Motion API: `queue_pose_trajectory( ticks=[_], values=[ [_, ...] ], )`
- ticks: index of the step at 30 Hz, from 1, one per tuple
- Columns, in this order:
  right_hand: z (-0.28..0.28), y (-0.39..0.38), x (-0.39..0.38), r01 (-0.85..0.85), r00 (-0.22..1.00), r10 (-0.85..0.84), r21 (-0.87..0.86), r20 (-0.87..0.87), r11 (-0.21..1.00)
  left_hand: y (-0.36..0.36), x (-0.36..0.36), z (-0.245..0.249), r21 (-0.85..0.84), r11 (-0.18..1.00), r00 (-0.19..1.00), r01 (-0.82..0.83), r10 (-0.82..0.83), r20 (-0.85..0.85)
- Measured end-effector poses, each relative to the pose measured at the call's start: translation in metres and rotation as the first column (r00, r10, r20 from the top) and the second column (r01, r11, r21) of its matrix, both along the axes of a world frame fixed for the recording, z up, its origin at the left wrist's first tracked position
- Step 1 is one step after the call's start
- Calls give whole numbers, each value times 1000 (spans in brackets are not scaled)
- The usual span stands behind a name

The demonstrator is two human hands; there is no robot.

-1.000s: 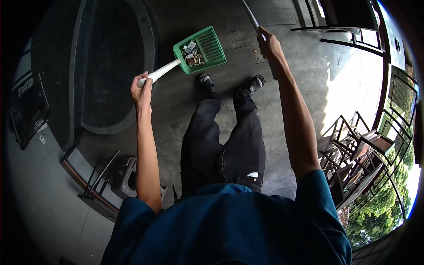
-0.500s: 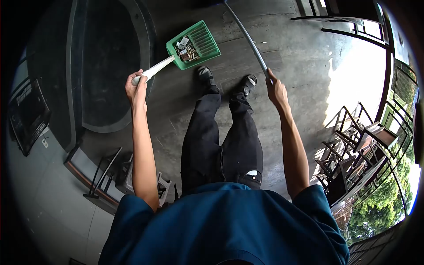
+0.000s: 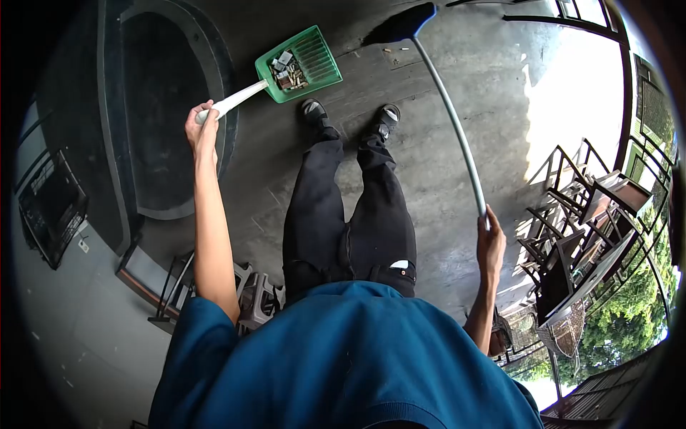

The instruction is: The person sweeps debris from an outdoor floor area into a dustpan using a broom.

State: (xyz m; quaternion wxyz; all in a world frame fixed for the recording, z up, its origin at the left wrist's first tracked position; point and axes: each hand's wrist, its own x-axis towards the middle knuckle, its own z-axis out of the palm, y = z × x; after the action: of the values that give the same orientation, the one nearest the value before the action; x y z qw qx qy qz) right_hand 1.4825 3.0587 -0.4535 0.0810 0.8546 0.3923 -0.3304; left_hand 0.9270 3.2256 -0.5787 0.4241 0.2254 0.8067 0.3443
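Note:
My left hand [image 3: 203, 129] is wrapped round the end of the white handle of a green dustpan [image 3: 325, 61]. Small scraps and butts [image 3: 287, 71] lie in the pan near its handle side. My right hand [image 3: 491, 239] grips the upper end of a grey broom pole [image 3: 457, 125]. The broom's dark head with a blue edge [image 3: 406, 25] rests at the top of the view, right of the dustpan and apart from it. A few small bits [image 3: 388, 50] lie on the floor beside the broom head.
Stacked chairs and desks [image 3: 579, 243] stand at the right by a railing. Grey plastic stools [image 3: 259, 299] are at the lower left, near a framed board [image 3: 139, 275]. A dark rounded raised shape [image 3: 168, 107] is at the upper left. My feet [image 3: 386, 118] are on the concrete floor.
My right hand has moved right and back towards my body, bringing the broom head fully into view. The dustpan and my left hand have shifted slightly left and up in the view.

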Motion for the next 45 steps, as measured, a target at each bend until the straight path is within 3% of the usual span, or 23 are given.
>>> queue_pose_trajectory(
  ticks=[1, 5, 7, 10, 16, 23, 25, 29, 38, 42, 45],
  values=[
    [6, -2, 22, -10, 999, 8, 63, 31, 998, -2, 3, 1, -2, 1000, 1000, 1, -1, 3],
    [61, 54, 71, -68, 955, 93, -99, 282, 993, 5, 17, -6, -15, 1000, 1000, 20, -20, 15],
    [61, 71, 94, -79, 920, 141, -178, 366, 981, 7, 24, -9, 36, 999, 1000, 12, -12, 17],
    [43, 84, 136, -295, 823, 310, -108, 476, 949, 8, 31, -6, 58, 998, 1000, 22, -22, 6],
    [-6, 113, 159, -433, 784, 423, -87, 455, 897, 10, 42, -6, 50, 986, 982, 162, -156, -110],
    [-10, 123, 114, -484, 814, 493, -110, 307, 868, 9, 39, -9, 52, 990, 983, 130, -122, -140],
    [-15, 113, 103, -639, 719, 620, -50, 315, 767, 8, 40, -9, 67, 992, 987, 110, -101, -125],
    [-4, 108, 64, -725, 660, 684, 24, 313, 689, 3, 31, -3, 100, 994, 990, 46, -33, -136],
    [26, 114, 29, -705, 704, 677, 91, 215, 703, -3, 13, -7, 105, 992, 982, 72, -53, -179],
    [51, 129, 19, -612, 774, 599, -3, 207, 791, -2, -1, -19, 131, 988, 969, 79, -45, -244],
    [57, 141, 12, -600, 786, 562, 101, 259, 793, -3, -6, -25, 93, 992, 950, 79, -47, -309]
  ],
)
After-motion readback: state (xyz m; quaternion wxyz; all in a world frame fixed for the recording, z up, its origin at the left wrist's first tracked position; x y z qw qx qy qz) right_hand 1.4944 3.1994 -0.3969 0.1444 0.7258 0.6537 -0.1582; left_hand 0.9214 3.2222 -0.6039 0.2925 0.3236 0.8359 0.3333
